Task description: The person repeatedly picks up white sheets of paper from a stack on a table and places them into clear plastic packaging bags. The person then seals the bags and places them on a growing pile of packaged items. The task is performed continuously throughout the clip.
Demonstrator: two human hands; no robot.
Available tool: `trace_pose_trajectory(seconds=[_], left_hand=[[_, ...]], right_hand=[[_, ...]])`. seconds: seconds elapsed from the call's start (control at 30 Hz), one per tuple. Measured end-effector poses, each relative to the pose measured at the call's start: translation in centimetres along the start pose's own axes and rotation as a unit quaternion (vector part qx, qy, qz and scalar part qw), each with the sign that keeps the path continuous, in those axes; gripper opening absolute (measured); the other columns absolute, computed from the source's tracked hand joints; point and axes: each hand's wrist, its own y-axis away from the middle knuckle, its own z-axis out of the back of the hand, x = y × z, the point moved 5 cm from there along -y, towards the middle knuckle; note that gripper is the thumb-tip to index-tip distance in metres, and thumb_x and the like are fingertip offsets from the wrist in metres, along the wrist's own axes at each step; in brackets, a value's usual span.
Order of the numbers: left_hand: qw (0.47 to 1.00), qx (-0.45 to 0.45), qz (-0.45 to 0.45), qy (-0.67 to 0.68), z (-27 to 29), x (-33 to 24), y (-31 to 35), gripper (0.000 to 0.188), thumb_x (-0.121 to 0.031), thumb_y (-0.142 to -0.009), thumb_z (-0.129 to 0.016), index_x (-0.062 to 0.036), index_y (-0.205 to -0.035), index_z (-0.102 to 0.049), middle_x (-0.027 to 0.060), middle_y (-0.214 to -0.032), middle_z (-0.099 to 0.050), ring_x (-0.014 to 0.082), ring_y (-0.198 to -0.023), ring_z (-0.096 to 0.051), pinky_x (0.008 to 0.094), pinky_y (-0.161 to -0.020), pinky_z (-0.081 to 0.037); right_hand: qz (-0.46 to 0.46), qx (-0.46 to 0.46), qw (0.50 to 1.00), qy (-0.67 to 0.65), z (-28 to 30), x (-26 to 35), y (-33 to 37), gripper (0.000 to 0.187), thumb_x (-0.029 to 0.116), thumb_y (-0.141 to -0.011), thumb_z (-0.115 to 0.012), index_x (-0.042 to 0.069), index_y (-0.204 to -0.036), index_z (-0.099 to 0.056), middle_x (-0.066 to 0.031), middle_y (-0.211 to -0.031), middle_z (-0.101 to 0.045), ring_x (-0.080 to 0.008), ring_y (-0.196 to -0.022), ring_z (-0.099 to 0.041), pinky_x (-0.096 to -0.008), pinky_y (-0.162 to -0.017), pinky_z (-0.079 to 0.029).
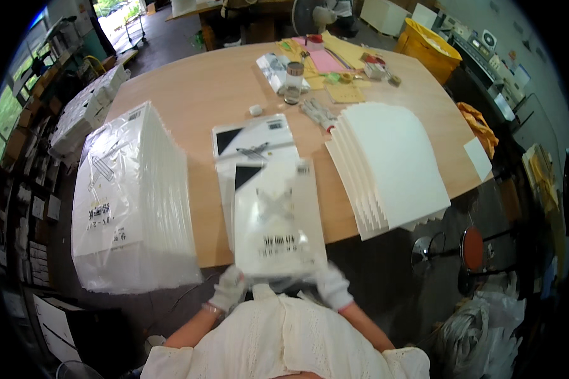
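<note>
A paper pack in a clear plastic bag (275, 221), with a dark corner on its printed cover, lies in front of me at the table's near edge. My left hand (229, 287), in a white glove, is closed at its near left corner. My right hand (333, 285), gloved too and blurred, grips its near right corner; the fingertips are partly hidden. Beneath it, farther back, lies another bagged pack (259, 140). A tall stack of bagged packs (117, 189) stands to the left. On the right, white paper sheets (398, 164) form a stack of offset bundles.
A grey glove (318, 114), a clear cylinder (293, 82), tape rolls and yellow and pink papers (325, 61) lie toward the table's far side. A yellow bin (428, 49) stands behind right. A red-seated stool (471, 249) and plastic bags (483, 328) are at right.
</note>
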Motion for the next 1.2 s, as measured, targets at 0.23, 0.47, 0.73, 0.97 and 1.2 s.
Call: trace_pose_trajectory(seconds=[0.23,0.47,0.73,0.97,1.2], left_hand=[[0.990,-0.045,-0.045,0.122,-0.1,-0.2,1.5,0.005,-0.004,-0.073,-0.048,-0.0025,-0.076,-0.052,0.0140,-0.076,-0.055,0.0260,-0.075,-0.057,0.0331,-0.068,-0.045],[0.963,-0.093,-0.235,0.097,11.7,-16.0,1.6,0.005,-0.006,-0.075,-0.054,-0.0043,-0.075,-0.050,0.0078,-0.077,-0.054,0.0185,-0.072,-0.054,0.0300,-0.063,-0.044],[0.741,-0.599,-0.239,0.189,29.4,-9.0,10.2,0.013,-0.018,-0.091,-0.043,-0.0098,-0.080,-0.042,0.0008,-0.086,-0.043,0.0119,-0.079,-0.042,0.0277,-0.082,-0.041],[0.629,-0.632,-0.020,0.452,32.0,9.7,12.0,0.031,-0.016,-0.093,-0.038,-0.0037,-0.120,-0.045,0.0039,-0.118,-0.046,0.0162,-0.109,-0.043,0.0308,-0.097,-0.036],[0.935,-0.195,0.225,0.194,4.3,11.9,5.0,0.015,-0.006,-0.083,-0.046,-0.0035,-0.087,-0.061,0.0084,-0.084,-0.058,0.0174,-0.074,-0.060,0.0347,-0.063,-0.050]], right_hand=[[-0.248,0.107,0.901,-0.339,-0.3,-3.4,5.4,0.058,0.030,-0.078,-0.059,0.008,-0.130,-0.046,-0.0184,-0.113,-0.060,-0.0279,-0.094,-0.062,-0.0367,-0.083,-0.047],[-0.260,-0.029,0.576,-0.774,0.9,3.6,-6.6,0.037,0.020,-0.087,-0.057,0.001,-0.119,-0.051,-0.0089,-0.106,-0.058,-0.0177,-0.094,-0.056,-0.0323,-0.082,-0.047],[-0.012,0.241,0.526,-0.815,10.4,25.5,-19.2,0.019,0.016,-0.091,-0.053,0.000,-0.099,-0.059,-0.0047,-0.081,-0.059,-0.0115,-0.067,-0.056,-0.0253,-0.058,-0.048],[0.131,0.273,0.730,-0.613,6.7,32.3,-17.2,0.040,0.033,-0.092,-0.050,0.007,-0.122,-0.051,-0.0093,-0.095,-0.062,-0.0129,-0.066,-0.060,-0.0248,-0.065,-0.047],[-0.116,0.302,0.772,-0.548,0.6,14.8,-10.7,0.041,0.029,-0.089,-0.055,0.004,-0.121,-0.052,-0.0068,-0.098,-0.063,-0.0105,-0.078,-0.061,-0.0254,-0.073,-0.049]])
